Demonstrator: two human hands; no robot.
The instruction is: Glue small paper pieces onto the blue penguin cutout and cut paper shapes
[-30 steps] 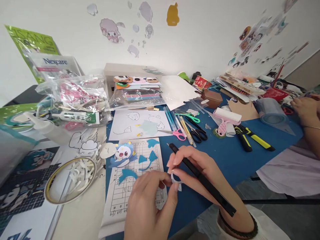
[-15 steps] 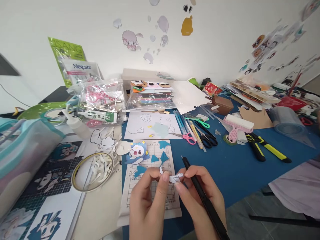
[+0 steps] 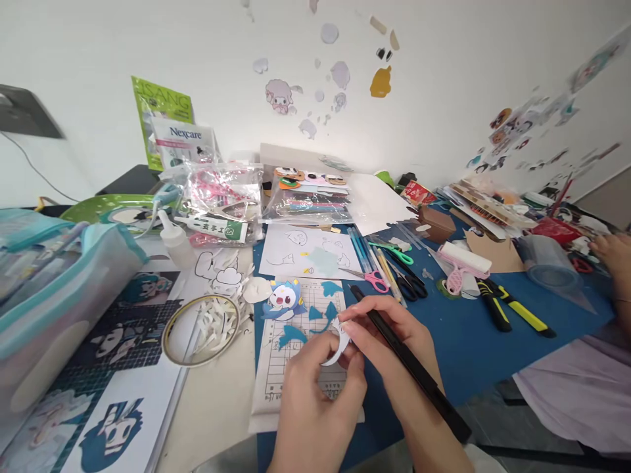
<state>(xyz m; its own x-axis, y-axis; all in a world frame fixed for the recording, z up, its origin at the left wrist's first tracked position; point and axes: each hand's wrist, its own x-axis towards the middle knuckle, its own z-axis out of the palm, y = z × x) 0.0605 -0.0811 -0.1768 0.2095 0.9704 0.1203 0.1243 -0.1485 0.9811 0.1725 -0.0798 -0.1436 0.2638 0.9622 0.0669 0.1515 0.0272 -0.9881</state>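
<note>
My left hand is closed around a small curved white paper cutout, pinching its lower part. My right hand pinches the cutout's upper end between thumb and finger. A long black pen-shaped tool with a thin tip also lies in the right hand, slanting back over the wrist. Beneath the hands is a printed form sheet. On it lie a blue penguin-like paper character and several teal paper pieces, some close to the left fingers.
A tape roll ringing white paper scraps lies left, beside a white glue bottle. Beyond the form are a sketched sheet, pink scissors and black scissors. Yellow-black pliers lie right. Another person's hand is at the far right.
My hands have turned the white cutout from lying crosswise to standing more upright. The view has shifted left, and another person's hand has come into sight at right.
</note>
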